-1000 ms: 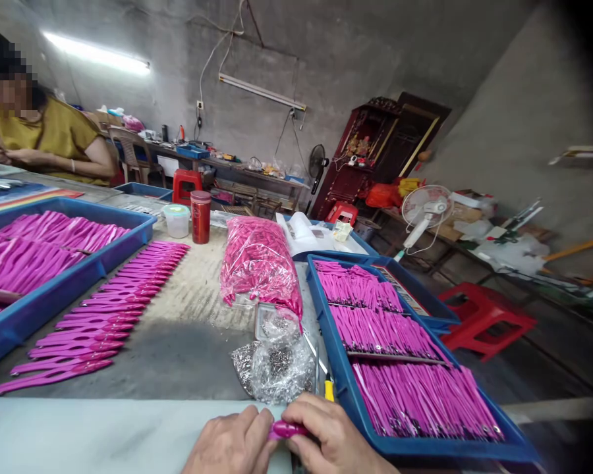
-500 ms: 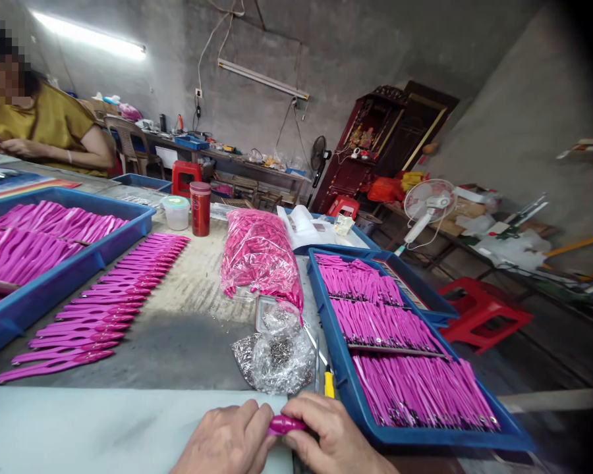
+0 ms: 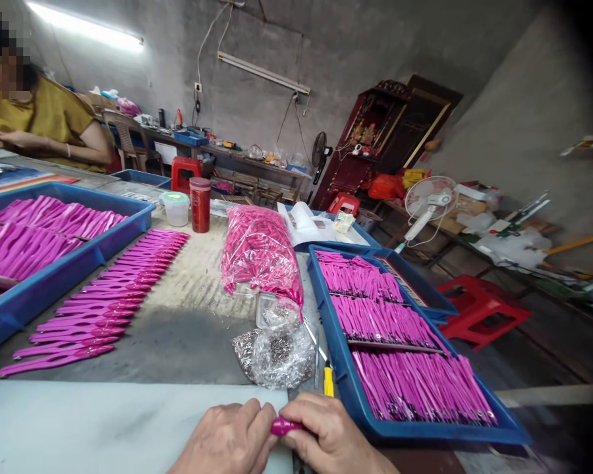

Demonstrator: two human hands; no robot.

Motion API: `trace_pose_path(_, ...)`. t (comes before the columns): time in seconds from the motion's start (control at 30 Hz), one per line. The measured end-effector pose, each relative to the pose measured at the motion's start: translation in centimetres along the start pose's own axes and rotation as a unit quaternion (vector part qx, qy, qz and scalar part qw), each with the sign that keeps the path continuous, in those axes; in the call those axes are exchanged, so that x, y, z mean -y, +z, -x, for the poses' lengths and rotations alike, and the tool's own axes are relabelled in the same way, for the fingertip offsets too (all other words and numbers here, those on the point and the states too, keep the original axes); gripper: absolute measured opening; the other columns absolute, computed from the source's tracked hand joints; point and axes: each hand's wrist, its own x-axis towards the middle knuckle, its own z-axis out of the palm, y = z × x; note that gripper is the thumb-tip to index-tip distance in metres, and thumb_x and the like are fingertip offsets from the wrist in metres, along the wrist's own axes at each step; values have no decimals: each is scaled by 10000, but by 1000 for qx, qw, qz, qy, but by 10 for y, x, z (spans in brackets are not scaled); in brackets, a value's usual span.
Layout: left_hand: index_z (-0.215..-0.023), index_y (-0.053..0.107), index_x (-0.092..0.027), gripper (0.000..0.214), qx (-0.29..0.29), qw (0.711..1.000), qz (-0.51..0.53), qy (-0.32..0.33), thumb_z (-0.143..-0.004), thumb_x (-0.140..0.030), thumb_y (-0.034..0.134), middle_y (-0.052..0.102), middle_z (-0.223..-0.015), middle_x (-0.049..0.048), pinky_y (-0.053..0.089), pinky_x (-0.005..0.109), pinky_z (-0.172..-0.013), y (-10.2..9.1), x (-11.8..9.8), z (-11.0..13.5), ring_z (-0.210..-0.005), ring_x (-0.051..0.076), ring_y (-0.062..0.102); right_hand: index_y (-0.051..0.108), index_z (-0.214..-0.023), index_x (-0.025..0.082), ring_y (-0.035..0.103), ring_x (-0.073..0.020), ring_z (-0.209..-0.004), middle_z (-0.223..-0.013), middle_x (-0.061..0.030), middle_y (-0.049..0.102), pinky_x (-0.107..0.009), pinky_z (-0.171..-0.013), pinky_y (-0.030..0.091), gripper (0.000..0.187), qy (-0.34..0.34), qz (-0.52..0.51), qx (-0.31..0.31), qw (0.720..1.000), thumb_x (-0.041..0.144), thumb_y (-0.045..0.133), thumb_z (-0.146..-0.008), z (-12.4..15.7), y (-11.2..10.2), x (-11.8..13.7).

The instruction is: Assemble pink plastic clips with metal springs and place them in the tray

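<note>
At the bottom edge, my left hand (image 3: 225,440) and my right hand (image 3: 329,438) meet, and both pinch one small pink plastic piece (image 3: 285,427) between their fingers. They rest over a pale mat (image 3: 103,421) on the table. Just beyond them lies a clear bag of small metal parts (image 3: 277,355) and a yellow-handled tool (image 3: 329,380). To the right, a blue tray (image 3: 350,388) holds rows of pink pieces.
A long row of pink pieces (image 3: 109,296) lies on the table at left, beside another blue tray (image 3: 39,289) full of them. A bag of pink pieces (image 3: 259,253), a red can (image 3: 200,204) and a tub stand farther back. A seated person (image 3: 44,125) works far left.
My hands have stayed together on the pink piece. The view has shifted slightly, nothing on the table has moved.
</note>
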Motion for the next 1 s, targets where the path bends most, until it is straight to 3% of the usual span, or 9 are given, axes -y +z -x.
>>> trace_pose_path(0.13,-833,410,-216,215,12,1000,14,0,-939,-206,223,516,-604,-34,339,246,-407,-3,0,1,-453,131,531,650,-707,131,541,-126,-515,-566,-49,595,-207,-497,404,562,-9,2,-1,1000,471,266,-936,0,-1,0)
trace_pose_path(0.5,-794,428,-218,231,-75,997,14,-28,-931,-189,245,493,-561,-39,332,234,-362,7,-2,1,-401,128,493,638,-685,123,518,-120,-493,-529,-38,563,-211,-485,382,541,2,28,-62,998,420,272,-950,1,4,3)
trace_pose_path(0.8,-817,432,-218,245,-37,999,24,-4,-940,-198,221,485,-571,-44,332,247,-384,5,1,2,-415,128,505,633,-673,153,514,-113,-504,-533,-12,544,-199,-487,376,508,12,-2,-22,1000,454,316,-933,3,0,-1)
trace_pose_path(1.0,-801,425,-221,242,-55,998,13,-25,-938,-198,228,478,-563,-45,316,235,-378,8,-2,2,-396,119,491,641,-694,138,510,-119,-506,-540,-24,546,-206,-491,379,513,19,6,-45,999,432,300,-941,3,4,1)
